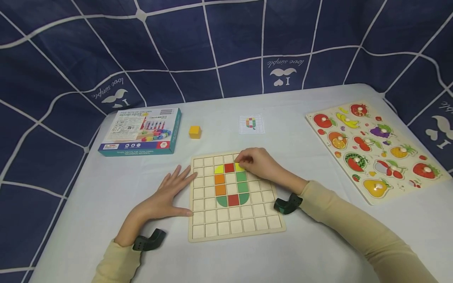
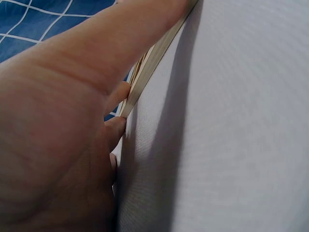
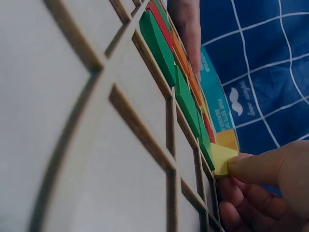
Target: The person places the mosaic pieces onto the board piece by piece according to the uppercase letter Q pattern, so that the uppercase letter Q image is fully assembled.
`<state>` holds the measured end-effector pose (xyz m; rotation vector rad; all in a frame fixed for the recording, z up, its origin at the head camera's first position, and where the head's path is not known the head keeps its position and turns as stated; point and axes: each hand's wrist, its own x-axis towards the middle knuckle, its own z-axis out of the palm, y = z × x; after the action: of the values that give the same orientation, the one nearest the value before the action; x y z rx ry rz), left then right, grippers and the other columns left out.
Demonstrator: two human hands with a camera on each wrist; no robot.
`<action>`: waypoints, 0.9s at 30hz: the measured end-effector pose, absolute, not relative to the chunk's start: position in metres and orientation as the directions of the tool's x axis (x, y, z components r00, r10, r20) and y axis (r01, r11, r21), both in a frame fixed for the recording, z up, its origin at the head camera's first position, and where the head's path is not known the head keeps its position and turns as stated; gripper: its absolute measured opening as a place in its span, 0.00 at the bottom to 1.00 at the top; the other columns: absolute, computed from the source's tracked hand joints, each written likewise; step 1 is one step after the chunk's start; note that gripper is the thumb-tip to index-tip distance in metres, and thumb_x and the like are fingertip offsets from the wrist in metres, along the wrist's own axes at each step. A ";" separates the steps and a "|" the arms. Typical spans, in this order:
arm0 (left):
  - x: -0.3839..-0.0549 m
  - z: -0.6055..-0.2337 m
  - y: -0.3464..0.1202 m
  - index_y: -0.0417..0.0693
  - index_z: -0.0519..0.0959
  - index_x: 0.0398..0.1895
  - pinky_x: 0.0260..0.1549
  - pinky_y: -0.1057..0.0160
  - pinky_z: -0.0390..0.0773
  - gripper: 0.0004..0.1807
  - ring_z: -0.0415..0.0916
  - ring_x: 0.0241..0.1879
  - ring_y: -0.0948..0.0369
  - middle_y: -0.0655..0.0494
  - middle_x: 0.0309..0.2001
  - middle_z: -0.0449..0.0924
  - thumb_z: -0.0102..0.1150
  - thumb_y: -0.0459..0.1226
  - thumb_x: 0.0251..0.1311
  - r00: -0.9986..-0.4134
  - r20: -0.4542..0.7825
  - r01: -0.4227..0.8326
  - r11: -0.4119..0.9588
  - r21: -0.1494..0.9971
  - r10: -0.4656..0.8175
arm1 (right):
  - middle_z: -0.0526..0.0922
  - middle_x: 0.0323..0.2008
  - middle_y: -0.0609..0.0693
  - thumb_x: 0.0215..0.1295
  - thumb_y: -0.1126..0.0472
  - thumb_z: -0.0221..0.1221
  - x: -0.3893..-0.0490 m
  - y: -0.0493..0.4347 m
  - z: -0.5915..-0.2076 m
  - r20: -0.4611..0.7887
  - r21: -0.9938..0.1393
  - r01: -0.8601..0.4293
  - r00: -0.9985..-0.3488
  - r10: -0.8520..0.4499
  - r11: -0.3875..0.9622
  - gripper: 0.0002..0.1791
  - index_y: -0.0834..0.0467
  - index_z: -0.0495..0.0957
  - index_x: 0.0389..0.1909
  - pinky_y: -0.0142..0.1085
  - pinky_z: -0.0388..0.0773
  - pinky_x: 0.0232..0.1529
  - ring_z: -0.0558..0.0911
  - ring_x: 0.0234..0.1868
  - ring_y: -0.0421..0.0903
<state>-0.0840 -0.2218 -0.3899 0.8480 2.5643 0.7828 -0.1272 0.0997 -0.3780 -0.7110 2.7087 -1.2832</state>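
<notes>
A wooden grid board [image 1: 255, 224] lies on the table with a ring of coloured tiles set in its squares. My right hand [image 1: 260, 163] is over the board's far side, thumb and fingers pinching a yellow tile [image 3: 223, 158]. That tile sits at the ring's upper right corner, beside a red tile [image 1: 229, 168] and above a column of green tiles [image 1: 242, 187]. Orange tiles [image 1: 220, 184] form the ring's left side, below another yellow tile [image 1: 219, 169]. With fingers spread, my left hand [image 1: 164, 198] touches the board's left edge with its thumb and fingertips.
Beyond the board lie a small pattern card [image 1: 258, 127] and a yellow cube [image 1: 195, 132]. A flat teal-edged box [image 1: 141, 133] is at the back left. On the right is a fruit puzzle board [image 1: 348, 137]. A dark blue checked cloth [image 1: 240, 43] hangs behind the table.
</notes>
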 end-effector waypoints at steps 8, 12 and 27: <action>-0.084 -0.390 -0.221 0.55 0.52 0.73 0.63 0.44 0.27 0.58 0.23 0.70 0.50 0.50 0.74 0.39 0.70 0.60 0.38 -0.767 -0.136 0.444 0.673 0.592 0.626 | 0.80 0.27 0.46 0.56 0.71 0.62 -0.128 0.100 -0.380 0.151 -0.724 -0.389 -0.895 -0.420 0.570 0.05 0.60 0.84 0.33 0.34 0.73 0.29 0.73 0.27 0.41; -0.085 -0.390 -0.221 0.55 0.52 0.73 0.63 0.43 0.27 0.59 0.23 0.70 0.50 0.50 0.74 0.39 0.70 0.60 0.38 -0.767 -0.136 0.445 0.673 0.592 0.627 | 0.81 0.29 0.46 0.58 0.70 0.61 -0.127 0.100 -0.380 0.152 -0.729 -0.386 -0.896 -0.417 0.565 0.05 0.60 0.84 0.34 0.34 0.73 0.30 0.74 0.28 0.41; -0.084 -0.390 -0.222 0.56 0.51 0.74 0.62 0.42 0.28 0.58 0.23 0.70 0.48 0.49 0.74 0.38 0.69 0.61 0.39 -0.763 -0.137 0.450 0.671 0.590 0.632 | 0.83 0.37 0.50 0.61 0.67 0.61 -0.105 0.150 -0.356 0.077 -0.826 -0.260 -0.931 -0.357 0.500 0.07 0.61 0.83 0.39 0.37 0.77 0.41 0.80 0.38 0.43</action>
<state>-0.0842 -0.2220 -0.3904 0.8560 2.5567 0.7748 -0.1047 0.1496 -0.3561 -0.5429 2.6300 -1.4202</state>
